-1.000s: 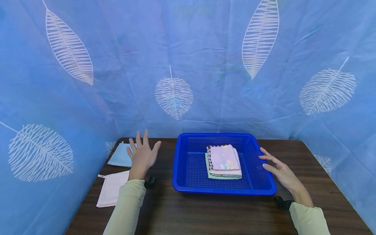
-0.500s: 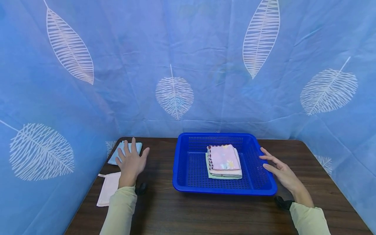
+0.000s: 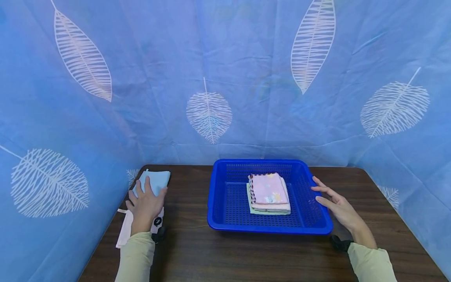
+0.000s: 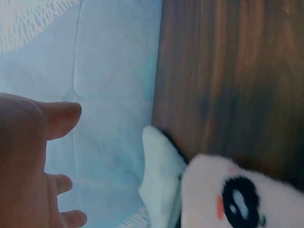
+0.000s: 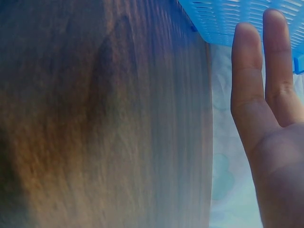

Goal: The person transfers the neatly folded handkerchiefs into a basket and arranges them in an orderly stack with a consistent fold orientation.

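Observation:
My left hand point(image 3: 144, 205), its fingers spread, hovers over a folded pale pink square towel point(image 3: 125, 231) and partly covers it. Its fingertips overlap the near part of a folded light blue towel point(image 3: 159, 180) behind. The left wrist view shows both: the blue towel point(image 4: 160, 178) and the pink one point(image 4: 204, 199), which bears a black eye-like print. At the right end of a blue plastic basket point(image 3: 260, 228), my right hand point(image 3: 343, 211) has its extended fingertips against the rim. Inside the basket lies a stack of folded small towels point(image 3: 269, 190), a pink one with a checked edge on top.
A dark wooden table point(image 3: 239, 258) carries everything. Blue cloth hangings point(image 3: 243, 117) with white leaf prints stand close behind the table and along both sides. A white loop point(image 3: 121, 211) sticks out from the pink towel's left corner.
My left hand has moved left and down toward the two loose towels, uncovering the blue one's right part. The right hand, the basket and its stack have kept their places.

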Demonstrator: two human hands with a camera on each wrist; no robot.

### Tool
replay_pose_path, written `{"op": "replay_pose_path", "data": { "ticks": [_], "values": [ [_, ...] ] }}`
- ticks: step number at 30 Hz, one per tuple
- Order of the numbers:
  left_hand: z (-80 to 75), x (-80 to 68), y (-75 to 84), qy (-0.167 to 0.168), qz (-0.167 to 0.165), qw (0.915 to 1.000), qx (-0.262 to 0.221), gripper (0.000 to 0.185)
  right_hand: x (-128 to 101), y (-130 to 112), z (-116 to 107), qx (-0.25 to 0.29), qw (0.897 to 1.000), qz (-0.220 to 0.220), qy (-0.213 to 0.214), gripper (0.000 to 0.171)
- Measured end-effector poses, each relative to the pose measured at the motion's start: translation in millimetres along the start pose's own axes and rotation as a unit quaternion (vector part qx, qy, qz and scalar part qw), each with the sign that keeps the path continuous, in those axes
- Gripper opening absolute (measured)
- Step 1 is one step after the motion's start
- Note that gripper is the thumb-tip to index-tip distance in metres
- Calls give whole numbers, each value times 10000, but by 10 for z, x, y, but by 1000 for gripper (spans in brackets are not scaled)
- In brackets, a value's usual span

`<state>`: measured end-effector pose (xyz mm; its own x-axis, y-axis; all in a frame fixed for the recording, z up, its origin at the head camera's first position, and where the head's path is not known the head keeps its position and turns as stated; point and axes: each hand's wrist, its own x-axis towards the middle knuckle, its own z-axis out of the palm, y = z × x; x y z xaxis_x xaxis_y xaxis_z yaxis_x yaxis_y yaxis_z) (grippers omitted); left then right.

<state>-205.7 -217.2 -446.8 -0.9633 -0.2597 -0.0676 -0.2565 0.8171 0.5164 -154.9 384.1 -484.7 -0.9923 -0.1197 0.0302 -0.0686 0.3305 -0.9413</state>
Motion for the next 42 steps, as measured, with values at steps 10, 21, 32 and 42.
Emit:
{"op": "replay_pose_path", "data": {
  "ticks": [10, 21, 32, 42],
  "values": [
    [50, -8, -301, -119, -296, 9994, 108, 93, 5, 11, -2, 34, 10000, 6, 11, 50],
    [55, -78, -406, -210, -591, 9980, -17, 95, 5, 9, 7, 61, 9999, -110, -27, 47],
    [19, -118, -483, -387, -786, 9961, -66, 94, -1, 10, 6, 96, 9998, -126, -74, 47],
    [37, -124, -588, -303, -1057, 9939, -16, 90, -8, 6, 6, 78, 9998, -183, -76, 47]
  ]
}}
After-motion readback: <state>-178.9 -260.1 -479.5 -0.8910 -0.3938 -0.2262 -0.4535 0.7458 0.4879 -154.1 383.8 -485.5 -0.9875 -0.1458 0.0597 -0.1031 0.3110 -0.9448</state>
